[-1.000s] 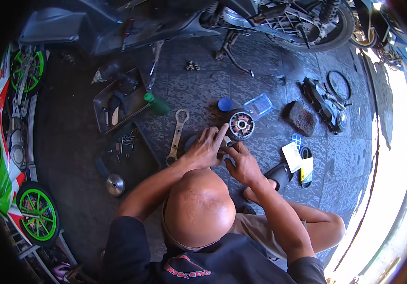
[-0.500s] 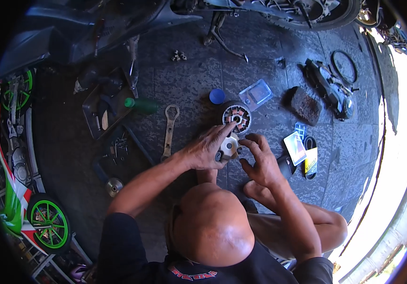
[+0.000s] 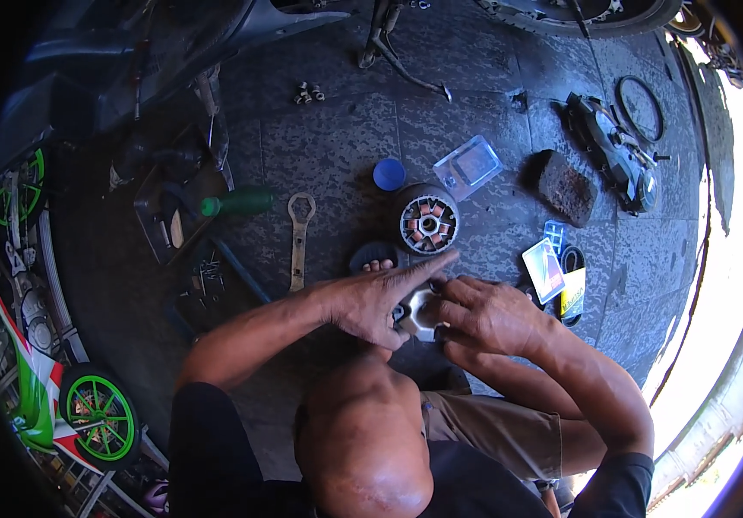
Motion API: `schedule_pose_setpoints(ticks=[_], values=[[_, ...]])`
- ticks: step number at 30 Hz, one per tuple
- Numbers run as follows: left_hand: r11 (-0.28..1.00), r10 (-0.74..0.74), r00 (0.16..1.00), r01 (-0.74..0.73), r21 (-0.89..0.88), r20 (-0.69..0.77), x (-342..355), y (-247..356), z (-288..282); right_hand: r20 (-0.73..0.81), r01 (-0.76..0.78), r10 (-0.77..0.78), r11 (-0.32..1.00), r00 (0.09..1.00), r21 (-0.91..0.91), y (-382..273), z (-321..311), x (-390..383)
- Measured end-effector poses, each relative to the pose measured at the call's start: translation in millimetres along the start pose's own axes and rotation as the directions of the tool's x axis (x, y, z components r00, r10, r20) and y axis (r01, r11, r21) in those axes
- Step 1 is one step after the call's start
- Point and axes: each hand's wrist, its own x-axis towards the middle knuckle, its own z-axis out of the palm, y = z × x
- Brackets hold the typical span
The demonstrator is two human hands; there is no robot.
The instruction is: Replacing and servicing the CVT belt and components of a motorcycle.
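Between my left hand (image 3: 376,302) and my right hand (image 3: 496,319), a silver six-sided metal plate (image 3: 423,312) is held, partly covered by fingers. My left index finger stretches over it, with the thumb at its lower left side. My right fingers curl onto its right side. Just beyond the hands lies a round pulley part (image 3: 430,223) with copper-coloured rollers set in it. A long flat wrench (image 3: 299,246) lies to the left of it, a blue cap (image 3: 388,174) and a clear plastic case (image 3: 466,168) behind it.
Trays (image 3: 147,220) with tools and a green bottle (image 3: 237,203) are left. A black casing (image 3: 609,151), belt ring, dark block (image 3: 565,188) and packets (image 3: 544,268) are right. A scooter (image 3: 95,60) is above, a green-wheeled motorbike (image 3: 99,414) at left. A bald head (image 3: 363,440) fills the lower middle.
The plate, more visible half a second ago, has come lower, away from the pulley part, with both hands. My right fingers have closed further over it. The floor items have shifted slightly in view.
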Motion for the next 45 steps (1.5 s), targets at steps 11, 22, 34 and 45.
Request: schedule_pose_setpoints(ticks=[11, 22, 34, 45], values=[[0.816, -0.197, 0.699, -0.272, -0.51, -0.687, 15.9, -83.9, 9.6, -0.328, -0.288, 0.285, 0.957, 0.901, 0.041, 28.2, 37.2, 28.9], [0.835, -0.491, 0.498, 0.035, -0.549, -0.715, 40.0, -115.7, 31.4, -0.299, -0.336, 0.256, 0.905, 0.919, -0.259, 58.1, 34.2, 60.5], [0.838, -0.478, 0.543, 0.045, -0.544, -0.691, 38.5, -118.8, 35.0, -0.198, -0.304, 0.249, 0.893, 0.948, -0.333, 65.8, 30.1, 66.7], [0.832, -0.484, 0.526, 0.031, -0.553, -0.699, 50.6, -119.6, 30.8, -0.21, -0.294, 0.24, 0.911, 0.948, -0.289, 79.0, 22.3, 66.3]])
